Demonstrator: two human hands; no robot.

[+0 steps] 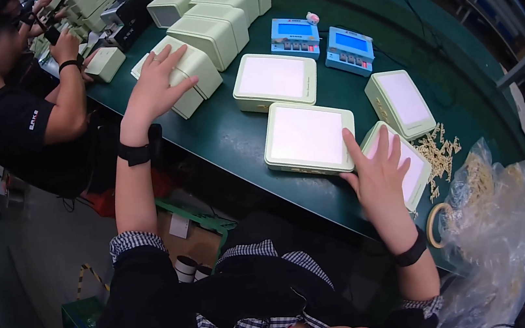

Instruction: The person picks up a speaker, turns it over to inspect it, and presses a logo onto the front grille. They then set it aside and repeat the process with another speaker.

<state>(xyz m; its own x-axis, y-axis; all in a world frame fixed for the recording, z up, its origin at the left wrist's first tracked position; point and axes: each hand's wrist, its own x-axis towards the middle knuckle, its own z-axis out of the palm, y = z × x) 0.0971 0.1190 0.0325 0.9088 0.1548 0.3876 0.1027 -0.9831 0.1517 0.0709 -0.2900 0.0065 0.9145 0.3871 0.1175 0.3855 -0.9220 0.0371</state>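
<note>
My left hand [157, 84] lies with spread fingers over a pale green box-shaped device [201, 66] at the front end of a row. It appears to rest on the top, not grip it. My right hand [380, 176], fingers also spread, is over a pale green device with a white front panel [416, 174]. Its index fingertip reaches the right edge of a neighbouring device, face up with a lit-looking white panel [306, 133]. Another such device [273, 77] lies just behind that one, and one more [407, 103] sits farther right.
Several more pale green devices [211, 36] stand in rows at the back of the green table [234, 148]. Two blue meters with screens [294, 34] sit beyond the middle. Small beige parts [438, 155], a tape roll [439, 224] and a clear plastic bag [494, 234] lie right. A co-worker [34, 120] works at left.
</note>
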